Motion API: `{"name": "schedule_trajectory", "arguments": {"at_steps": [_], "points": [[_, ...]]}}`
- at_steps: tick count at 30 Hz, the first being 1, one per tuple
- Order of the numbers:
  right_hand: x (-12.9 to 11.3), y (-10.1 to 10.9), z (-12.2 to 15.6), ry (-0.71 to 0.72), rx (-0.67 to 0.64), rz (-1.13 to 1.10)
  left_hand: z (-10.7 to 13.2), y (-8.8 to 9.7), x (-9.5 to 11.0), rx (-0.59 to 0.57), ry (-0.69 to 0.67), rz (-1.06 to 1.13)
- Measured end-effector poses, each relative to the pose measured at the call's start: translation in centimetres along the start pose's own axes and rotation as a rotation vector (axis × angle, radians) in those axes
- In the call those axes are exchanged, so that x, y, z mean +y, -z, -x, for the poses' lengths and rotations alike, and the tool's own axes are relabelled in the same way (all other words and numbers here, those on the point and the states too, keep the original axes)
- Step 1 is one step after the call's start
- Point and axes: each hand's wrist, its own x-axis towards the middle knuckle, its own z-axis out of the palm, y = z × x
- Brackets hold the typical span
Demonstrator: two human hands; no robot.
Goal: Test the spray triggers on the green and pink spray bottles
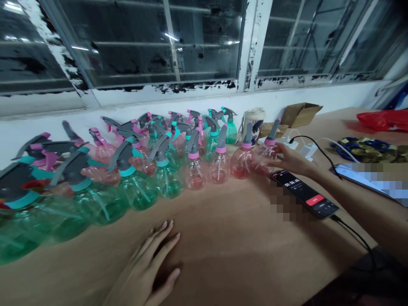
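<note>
At the right end of a row of spray bottles, my right hand (pixel 288 158) has its fingers round the side of a clear pink spray bottle (pixel 264 156) with a grey trigger head. Another pink spray bottle (pixel 241 163) stands just to its left. My left hand (pixel 145 267) rests low over the brown table (pixel 219 238), fingers apart, holding nothing. Nearest to it are a green spray bottle (pixel 168 180) and a larger-looking green one (pixel 138 191), both upright with turquoise collars. More pink and green bottles crowd behind them.
A phone (pixel 304 193) showing a timer lies under my right forearm, its cable trailing right. Behind stand a patterned cup (pixel 253 123) and an open cardboard box (pixel 301 114). White chargers (pixel 307 149), a second phone (pixel 366 178) and a red bag (pixel 384 121) lie right. Windows line the back.
</note>
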Motion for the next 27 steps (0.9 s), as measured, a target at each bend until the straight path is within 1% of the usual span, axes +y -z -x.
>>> {"name": "schedule_trajectory", "arguments": {"at_steps": [2,4,6,7,8,10,11,12,14,17,19,21,23,24,25,26,27], "points": [[-0.3,0.4,1.5,0.007,-0.014,0.025,0.1,0.3,0.2,0.005,-0.006,0.044],[-1.2,0.8,4.0,-0.012,0.065,0.063,0.5,0.5,0.2,0.012,0.000,0.094],[-3.0,0.8,7.3,-0.002,0.138,0.060,1.4,0.8,0.0,0.014,0.019,0.132],[-4.2,0.7,9.1,0.033,0.169,0.022,2.1,0.9,-0.2,0.012,0.030,0.142],[-5.5,0.4,10.9,0.059,0.150,-0.003,2.8,1.1,-0.5,0.003,0.040,0.149],[-8.5,-0.5,13.8,0.051,0.062,-0.019,4.4,1.8,-1.2,-0.009,0.074,0.159],[-10.0,-1.1,14.9,0.044,-0.021,-0.006,5.3,2.3,-1.6,-0.015,0.103,0.170],[-11.6,-1.8,15.7,0.050,-0.067,-0.007,6.1,2.9,-2.0,-0.013,0.143,0.187],[-14.7,-3.2,16.4,0.137,-0.252,-0.038,7.8,4.5,-2.9,-0.001,0.237,0.252],[-19.0,-5.7,16.3,0.328,-0.442,-0.119,10.3,6.7,-4.4,0.023,0.345,0.417],[-21.6,-7.4,16.2,0.443,-0.549,-0.169,11.9,7.7,-5.8,0.081,0.418,0.474],[-23.8,-9.1,16.5,0.524,-0.627,-0.203,13.2,8.2,-7.5,0.218,0.564,0.459],[-25.6,-10.6,17.1,0.578,-0.678,-0.222,14.2,8.6,-9.6,0.383,0.754,0.466],[-26.3,-11.2,17.5,0.597,-0.698,-0.227,14.6,8.8,-10.8,0.462,0.819,0.496],[-27.0,-11.8,18.0,0.611,-0.717,-0.229,14.9,9.1,-12.2,0.538,0.872,0.501],[-27.6,-12.2,18.4,0.623,-0.732,-0.232,15.1,9.4,-13.6,0.609,0.895,0.502],[-28.1,-12.7,18.8,0.634,-0.744,-0.234,15.3,9.7,-15.2,0.726,0.916,0.479]]}}
